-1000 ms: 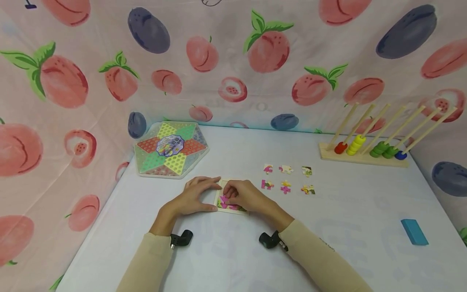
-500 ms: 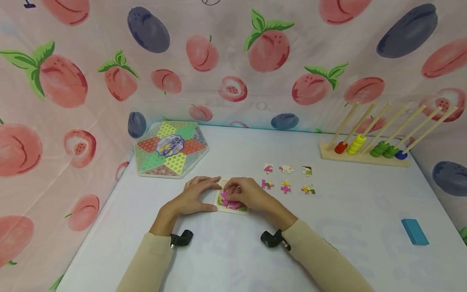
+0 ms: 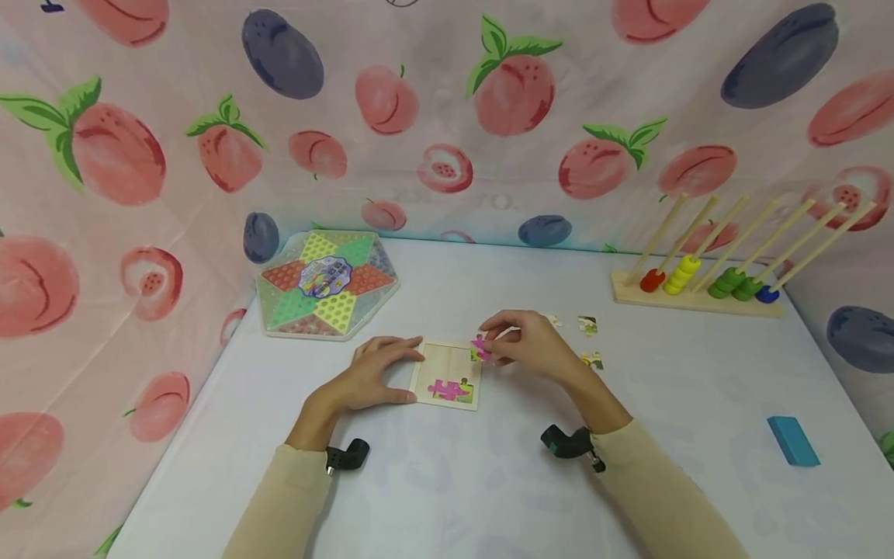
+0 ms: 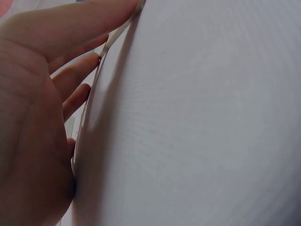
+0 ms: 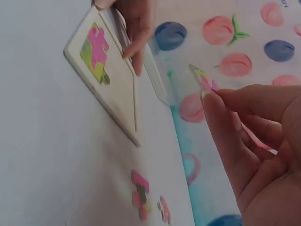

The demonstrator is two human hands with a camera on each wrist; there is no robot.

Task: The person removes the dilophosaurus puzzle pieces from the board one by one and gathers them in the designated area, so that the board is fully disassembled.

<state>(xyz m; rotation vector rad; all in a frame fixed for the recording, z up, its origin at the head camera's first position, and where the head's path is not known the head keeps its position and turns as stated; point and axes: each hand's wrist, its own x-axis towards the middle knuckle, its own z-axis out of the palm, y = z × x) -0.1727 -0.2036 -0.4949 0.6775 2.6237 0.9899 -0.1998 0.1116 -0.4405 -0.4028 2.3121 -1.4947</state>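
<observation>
Puzzle piece (image 3: 479, 348), pink with yellow-green, sits at the very tips of the right hand (image 3: 528, 341), pinched between thumb and index finger. Most of it juts out past the fingertips on the side towards the left hand (image 3: 370, 380), so its pink and green face shows in the head view. There it appears over the far right corner of the wooden tray (image 3: 440, 361); the right wrist view shows it held up in the air, tilted nearly edge-on and apart from the tray. The left hand grips nothing in a closed hold: thumb and index finger are spread along the tray's left edge, the thumb at the near corner and the index finger at the far one. Inside the tray, joined pieces (image 3: 447, 390) of pink and green lie towards the near right corner, below the bare wood. Loose pieces (image 3: 592, 360) lie on the white tabletop (image 3: 433, 497) beyond the right hand, some of them hidden behind it in the head view.
</observation>
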